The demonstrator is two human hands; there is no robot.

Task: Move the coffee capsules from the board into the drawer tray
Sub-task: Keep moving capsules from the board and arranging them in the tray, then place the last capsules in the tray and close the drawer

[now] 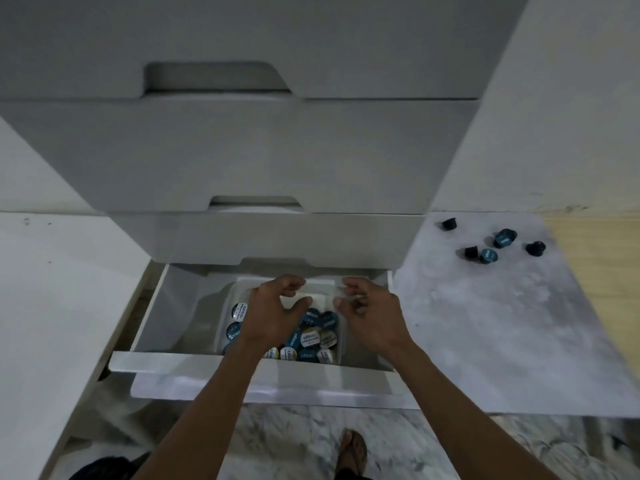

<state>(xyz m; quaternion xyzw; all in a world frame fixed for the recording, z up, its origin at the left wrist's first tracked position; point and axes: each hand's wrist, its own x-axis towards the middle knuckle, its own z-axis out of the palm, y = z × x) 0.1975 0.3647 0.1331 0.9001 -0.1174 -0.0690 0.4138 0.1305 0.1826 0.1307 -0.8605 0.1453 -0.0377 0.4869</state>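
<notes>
Dim, flat indoor light with soft shadows; wide-angle bending warps the edges, and slight blur softens everything beyond the fingertips (300,301).

Five dark capsules (491,244) lie scattered on the grey marbled board (485,323) to my right. Many more, lids up, fill the near part of the clear tray (227,306) in the open drawer (207,363).

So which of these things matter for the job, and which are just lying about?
Job:
dark and teal coffee capsules on the grey marbled board
clear plastic tray in the open white drawer
left hand, right hand

Lying about:
closed grey upper drawers
sandalled foot
</notes>
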